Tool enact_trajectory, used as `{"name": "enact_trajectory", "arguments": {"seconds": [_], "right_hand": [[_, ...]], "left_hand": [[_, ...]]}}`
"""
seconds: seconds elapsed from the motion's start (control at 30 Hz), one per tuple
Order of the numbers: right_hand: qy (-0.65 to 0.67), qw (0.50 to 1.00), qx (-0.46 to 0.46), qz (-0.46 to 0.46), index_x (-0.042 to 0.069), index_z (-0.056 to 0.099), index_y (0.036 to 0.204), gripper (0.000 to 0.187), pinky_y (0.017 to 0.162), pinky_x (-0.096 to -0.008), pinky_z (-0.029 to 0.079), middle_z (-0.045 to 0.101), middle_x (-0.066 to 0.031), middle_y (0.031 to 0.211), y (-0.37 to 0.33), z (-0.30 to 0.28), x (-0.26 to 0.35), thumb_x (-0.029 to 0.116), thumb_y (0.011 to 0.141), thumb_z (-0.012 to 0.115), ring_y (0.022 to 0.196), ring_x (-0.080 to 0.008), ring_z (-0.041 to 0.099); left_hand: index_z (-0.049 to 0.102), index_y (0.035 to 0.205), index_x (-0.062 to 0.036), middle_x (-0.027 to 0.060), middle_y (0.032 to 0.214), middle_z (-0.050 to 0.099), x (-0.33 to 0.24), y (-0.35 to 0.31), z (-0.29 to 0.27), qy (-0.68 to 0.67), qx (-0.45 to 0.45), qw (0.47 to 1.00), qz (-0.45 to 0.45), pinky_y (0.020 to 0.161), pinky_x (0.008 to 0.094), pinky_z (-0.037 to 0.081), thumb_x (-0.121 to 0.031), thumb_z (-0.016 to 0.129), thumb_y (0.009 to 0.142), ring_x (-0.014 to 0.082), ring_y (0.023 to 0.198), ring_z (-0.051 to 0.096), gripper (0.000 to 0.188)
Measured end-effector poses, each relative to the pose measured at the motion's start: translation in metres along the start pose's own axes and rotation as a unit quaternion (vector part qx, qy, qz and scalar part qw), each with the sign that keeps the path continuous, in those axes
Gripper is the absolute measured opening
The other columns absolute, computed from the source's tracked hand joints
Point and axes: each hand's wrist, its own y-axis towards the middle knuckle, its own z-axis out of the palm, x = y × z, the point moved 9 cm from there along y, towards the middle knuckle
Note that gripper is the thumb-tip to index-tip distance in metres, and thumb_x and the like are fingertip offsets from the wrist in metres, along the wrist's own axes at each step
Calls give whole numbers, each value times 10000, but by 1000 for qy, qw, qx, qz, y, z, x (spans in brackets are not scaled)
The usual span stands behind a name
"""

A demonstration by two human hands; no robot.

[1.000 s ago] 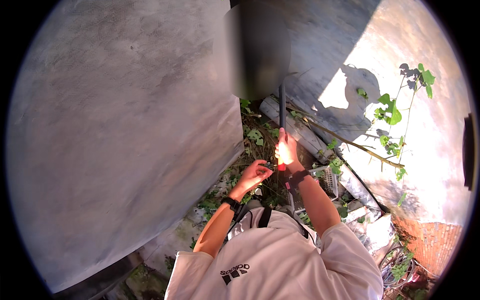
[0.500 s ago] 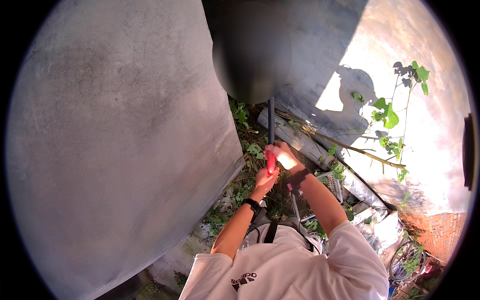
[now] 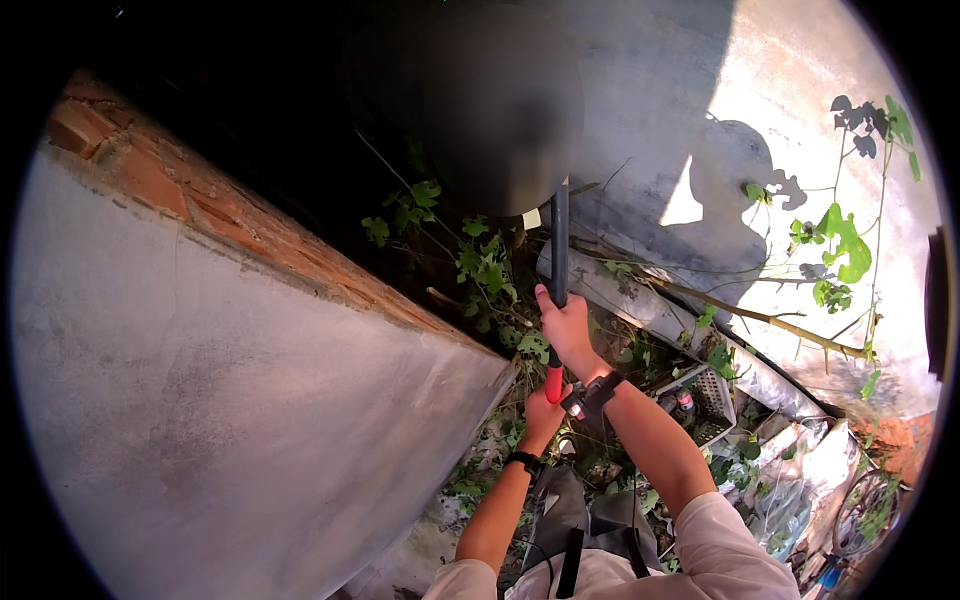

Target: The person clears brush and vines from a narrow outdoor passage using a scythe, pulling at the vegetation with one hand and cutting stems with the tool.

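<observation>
Grey plastered wall (image 3: 230, 400) with exposed red brick top edge, far left. Green leafy weeds (image 3: 480, 260) in the gap beside it. Left hand (image 3: 543, 408), fingers clamped on the red grip end of a long dark-shafted tool (image 3: 558, 250) held upright. Right hand (image 3: 566, 330), fingers clamped on the shaft just above. Grey pipe (image 3: 700, 335) and leafy vine (image 3: 835, 240), right.

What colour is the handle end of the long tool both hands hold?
Red on the handle end, black shaft above; head view.
</observation>
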Motion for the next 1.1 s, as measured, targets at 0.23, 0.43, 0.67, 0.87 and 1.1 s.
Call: {"name": "enact_trajectory", "arguments": {"seconds": [0.23, 0.43, 0.67, 0.87, 1.1], "right_hand": [[-142, 989, -38, 27, -19, 625, 643, 466, 552, -369, 479, 601, -115, 539, 30, -10, -53, 373, 892, 666, 519, -215, 612], [-123, 992, -39, 0, -13, 581, 606, 488, 532, -365, 451, 557, -81, 517, 4, -15, -22, 362, 909, 662, 486, -182, 528], [-159, 983, -83, -31, 22, 508, 581, 503, 491, -332, 407, 504, -24, 505, 6, -21, -32, 361, 919, 663, 468, -126, 467], [-94, 990, -96, -34, 5, 550, 608, 464, 496, -310, 399, 513, -31, 511, 3, -36, 1, 318, 931, 663, 479, -118, 442], [31, 967, -103, -232, 43, 499, 651, 390, 446, -271, 327, 462, 29, 536, -36, -30, 90, 220, 970, 637, 475, -60, 385]], "left_hand": [[651, 813, 7, 167, 668, 637, 32, -15, 26, -18, 43, 997, -67, 569, 376, 475, -222, 723, 841, 263, 620, 665, 242], [639, 920, 6, 177, 807, 681, 34, -11, 31, -36, 12, 998, -51, 657, 397, 500, -216, 726, 834, 343, 740, 674, 254], [616, 983, -14, 104, 773, 655, 32, 7, 36, -100, -14, 992, -76, 689, 342, 498, -171, 710, 839, 198, 696, 623, 233], [632, 913, 2, 108, 750, 652, 9, 21, 49, -160, 11, 987, -27, 672, 341, 497, -156, 705, 849, 188, 679, 622, 185], [644, 902, -15, 189, 784, 684, -92, 96, 0, -61, -54, 994, 75, 612, 381, 512, -182, 690, 845, 364, 742, 689, 182]]}}
